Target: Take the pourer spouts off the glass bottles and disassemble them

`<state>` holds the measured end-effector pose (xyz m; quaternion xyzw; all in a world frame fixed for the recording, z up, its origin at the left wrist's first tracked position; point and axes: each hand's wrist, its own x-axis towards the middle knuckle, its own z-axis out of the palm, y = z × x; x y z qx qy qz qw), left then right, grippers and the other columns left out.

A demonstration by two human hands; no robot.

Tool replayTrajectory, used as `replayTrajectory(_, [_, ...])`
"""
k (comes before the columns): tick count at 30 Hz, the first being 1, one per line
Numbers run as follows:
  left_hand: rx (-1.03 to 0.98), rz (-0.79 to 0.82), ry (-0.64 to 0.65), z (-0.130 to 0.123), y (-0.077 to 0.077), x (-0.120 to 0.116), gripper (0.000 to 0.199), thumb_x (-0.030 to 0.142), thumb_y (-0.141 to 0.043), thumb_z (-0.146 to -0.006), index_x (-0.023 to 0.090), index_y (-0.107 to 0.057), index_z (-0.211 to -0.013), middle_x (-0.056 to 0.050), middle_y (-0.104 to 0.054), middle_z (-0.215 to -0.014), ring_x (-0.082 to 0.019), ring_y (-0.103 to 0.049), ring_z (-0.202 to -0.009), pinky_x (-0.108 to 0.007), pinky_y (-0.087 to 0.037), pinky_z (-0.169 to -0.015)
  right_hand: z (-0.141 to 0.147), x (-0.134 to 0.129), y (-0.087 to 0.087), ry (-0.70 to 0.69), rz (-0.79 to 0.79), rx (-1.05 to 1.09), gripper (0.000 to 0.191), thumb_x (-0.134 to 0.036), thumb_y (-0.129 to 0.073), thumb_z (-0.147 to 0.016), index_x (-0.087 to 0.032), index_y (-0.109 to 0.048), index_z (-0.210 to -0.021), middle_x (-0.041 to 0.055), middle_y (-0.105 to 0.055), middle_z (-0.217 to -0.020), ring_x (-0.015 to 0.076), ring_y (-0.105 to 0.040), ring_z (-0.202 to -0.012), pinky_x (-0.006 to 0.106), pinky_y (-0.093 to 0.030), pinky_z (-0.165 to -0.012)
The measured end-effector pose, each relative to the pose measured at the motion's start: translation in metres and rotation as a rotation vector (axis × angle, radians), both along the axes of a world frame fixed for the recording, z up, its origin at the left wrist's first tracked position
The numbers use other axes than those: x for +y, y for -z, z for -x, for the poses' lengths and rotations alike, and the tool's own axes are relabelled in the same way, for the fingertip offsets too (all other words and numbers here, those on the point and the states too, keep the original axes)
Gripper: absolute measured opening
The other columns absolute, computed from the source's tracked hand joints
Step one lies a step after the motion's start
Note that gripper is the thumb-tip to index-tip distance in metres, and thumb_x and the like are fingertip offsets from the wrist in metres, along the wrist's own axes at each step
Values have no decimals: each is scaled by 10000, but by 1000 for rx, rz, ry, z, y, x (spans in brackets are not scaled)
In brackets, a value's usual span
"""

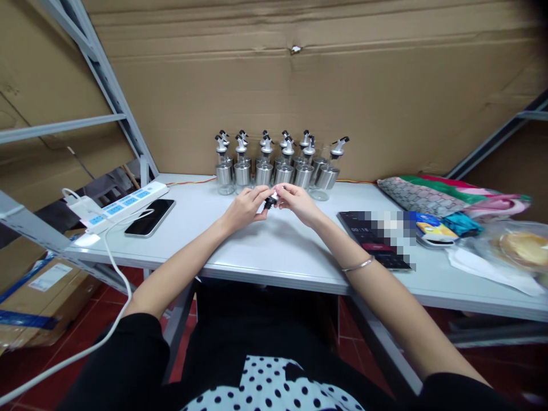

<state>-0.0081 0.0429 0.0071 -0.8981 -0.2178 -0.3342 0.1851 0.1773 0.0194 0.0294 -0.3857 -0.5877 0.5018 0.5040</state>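
Note:
Over the middle of the table, my left hand (247, 208) pinches a small pour spout (270, 202) with a black ribbed stopper and a silvery top. The fingers of my right hand (297, 201) close on the spout's upper end from the other side. Fingertips cover part of it. Just beyond my hands stand several glass oil bottles (284, 171) with steel sleeves, lined up in rows. They carry silver and black pour spouts; one bottle (328, 176) at the right end leans slightly in view.
To the left lie a white power strip (124, 206) with a plugged-in charger and a dark phone (150, 218). On the right are a phone (377, 240) showing a timer, a patterned cloth bag (422, 197), white tissue (492, 268) and packaged food (524, 246). Cardboard (342, 85) backs the table (282, 251).

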Motion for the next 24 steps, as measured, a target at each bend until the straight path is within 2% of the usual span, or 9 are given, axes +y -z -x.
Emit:
replayTrajectory(5, [-65, 29, 48, 1, 3, 2, 480, 152, -494, -782, 153, -386, -1250, -130, -554, -1170, -191, -602, -887, -311, -482, -777, 1, -4, -1, -68, -18, -52, 400, -504, -730, -627, -179, -603, -823, -8, -613, -752, 96, -577, -666, 215, -446, -585])
replayTrajectory(8, [-101, 70, 27, 1, 3, 2, 451, 143, -511, -767, 163, -398, -1202, -111, -555, -1138, -147, -581, -744, -306, -475, -778, 1, -4, 0, -111, -64, -92, 387, -378, -784, -572, -182, -610, -858, -7, -629, -798, 112, -578, -708, 250, -470, -646])
replayTrajectory(11, [-130, 94, -14, 1, 3, 3, 441, 134, -533, -743, 169, -409, -1165, -93, -562, -1096, -132, -556, -680, -313, -453, -772, 1, -2, 2, -77, -150, -138, 363, -331, -792, -552, -177, -637, -842, -1, -644, -803, 130, -580, -740, 294, -480, -740])
replayTrajectory(14, [-140, 99, -52, 0, 2, 2, 430, 134, -541, -732, 166, -414, -1141, -92, -570, -1079, -136, -550, -664, -319, -425, -764, 2, -1, 3, -51, -218, -180, 351, -358, -771, -578, -170, -677, -859, 23, -670, -850, 160, -595, -791, 329, -477, -803])
replayTrajectory(17, [-143, 102, -87, 0, 2, 2, 416, 146, -545, -727, 166, -414, -1121, -92, -580, -1078, -141, -554, -665, -325, -408, -765, 3, -1, 2, -25, -287, -270, 341, -394, -728, -631, -168, -701, -885, 27, -679, -828, 171, -592, -756, 331, -483, -761])
replayTrajectory(21, [-140, 91, -98, 0, 1, 2, 393, 154, -542, -726, 159, -419, -1100, -99, -591, -1065, -177, -584, -765, -335, -398, -775, 3, -4, 1, 69, -440, -434, 246, -385, -684, -695, -182, -720, -828, 26, -682, -768, 174, -581, -699, 316, -463, -726])
replayTrajectory(24, [-139, 99, -95, 0, 2, 2, 404, 144, -547, -712, 162, -419, -1095, -99, -594, -1064, -201, -592, -846, -346, -392, -791, 2, -3, 2, 110, -495, -482, 202, -385, -663, -722, -200, -724, -777, 28, -695, -774, 178, -588, -686, 299, -446, -705])
